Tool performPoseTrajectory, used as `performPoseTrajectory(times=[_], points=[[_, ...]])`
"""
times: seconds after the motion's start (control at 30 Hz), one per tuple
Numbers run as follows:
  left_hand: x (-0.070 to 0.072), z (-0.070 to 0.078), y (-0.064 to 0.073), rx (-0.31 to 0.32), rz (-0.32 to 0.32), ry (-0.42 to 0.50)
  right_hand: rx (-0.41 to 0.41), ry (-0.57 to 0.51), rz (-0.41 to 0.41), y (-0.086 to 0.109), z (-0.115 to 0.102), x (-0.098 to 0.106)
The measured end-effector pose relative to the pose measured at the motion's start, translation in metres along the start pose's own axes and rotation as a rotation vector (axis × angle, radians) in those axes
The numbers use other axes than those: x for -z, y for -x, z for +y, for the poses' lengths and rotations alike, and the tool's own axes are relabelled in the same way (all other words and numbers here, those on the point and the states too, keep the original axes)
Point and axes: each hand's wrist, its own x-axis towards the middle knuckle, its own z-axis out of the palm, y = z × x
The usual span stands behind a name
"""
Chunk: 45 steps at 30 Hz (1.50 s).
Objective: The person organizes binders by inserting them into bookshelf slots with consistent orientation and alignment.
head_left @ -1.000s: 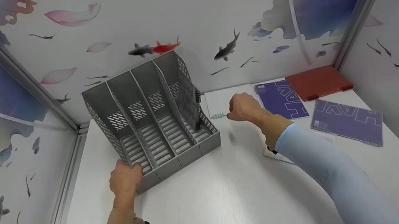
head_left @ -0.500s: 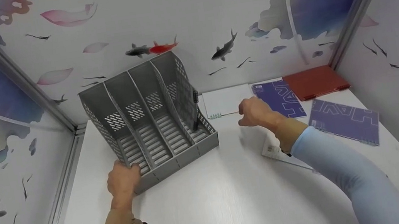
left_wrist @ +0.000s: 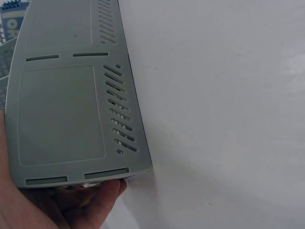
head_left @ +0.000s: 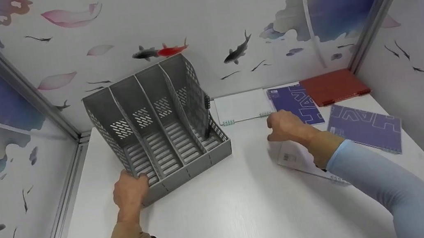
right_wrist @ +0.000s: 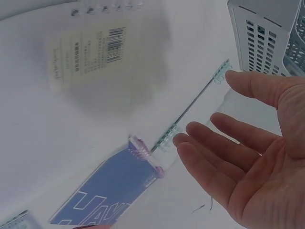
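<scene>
My left hand grips the front left corner of a grey desktop file organizer. In the left wrist view its thumb lies along one side and the fingers curl beneath the slotted end wall. A dark notebook with a black coil leans upright in the organizer's rightmost compartment. My right hand hovers over a white spiral notebook lying with its barcode label up. Seen from the right wrist, the fingers are loosely bent and spread from the thumb, holding nothing; the label faces them.
Along the back wall lie another white spiral notebook, a blue notebook and a red-brown notebook. A second blue notebook lies at the right. Patterned panels enclose the white table on three sides.
My right hand has moved right and toward me, from beside the back white notebook to above the nearer, labelled one. My left hand keeps its grip on the organizer.
</scene>
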Motion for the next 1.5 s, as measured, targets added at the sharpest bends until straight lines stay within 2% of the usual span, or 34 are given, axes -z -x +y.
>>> performPoseTrajectory(times=[0.23, 0.37, 0.5, 0.63, 0.87, 1.1, 1.27, 1.5], points=[[0.003, 0.0, -0.001, 0.017, -0.009, -0.007, -0.039, -0.003, -0.041, 0.004, 0.017, -0.002], [0.002, 0.0, -0.001, 0.022, -0.026, -0.013, -0.088, -0.004, -0.097, 0.007, 0.024, -0.008], [0.001, 0.001, 0.0, 0.018, -0.024, -0.015, -0.152, -0.022, -0.159, 0.01, 0.027, -0.016], [0.001, 0.002, 0.0, 0.01, -0.018, -0.015, -0.175, -0.034, -0.17, 0.012, 0.027, -0.022], [0.002, 0.001, 0.002, 0.013, -0.024, -0.024, -0.178, -0.038, -0.166, 0.014, 0.019, -0.035], [0.002, 0.0, 0.002, -0.007, -0.015, -0.009, -0.074, 0.069, -0.084, 0.017, 0.012, -0.045], [0.002, 0.001, 0.002, -0.009, -0.009, -0.007, -0.111, 0.023, -0.118, 0.017, 0.004, -0.049], [0.002, 0.003, 0.002, -0.01, -0.006, -0.007, -0.081, 0.092, -0.107, 0.017, -0.005, -0.051]])
